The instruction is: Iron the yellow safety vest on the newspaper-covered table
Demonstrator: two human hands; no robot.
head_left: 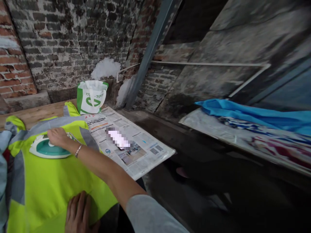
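Note:
A white and teal clothes iron [47, 148] rests on a bright yellow hi-vis garment with grey bands [53, 187] spread over the table. My right hand [58, 137], a bracelet at its wrist, is closed around the iron's handle. The iron's tip points left. Lower in the view, my left hand [79, 212] lies on the garment near its bottom part, fingers stretched out and holding nothing. My right forearm reaches across the garment's right side.
Newspaper [136, 165] covers the table's right end, with a blurred-out phone [119, 139] on it. Behind stands a white and green bag [92, 97]. Light blue cloth [3, 181] lies at the left edge. Across a dark gap, another table holds blue fabric [243, 113] and patterned cloth.

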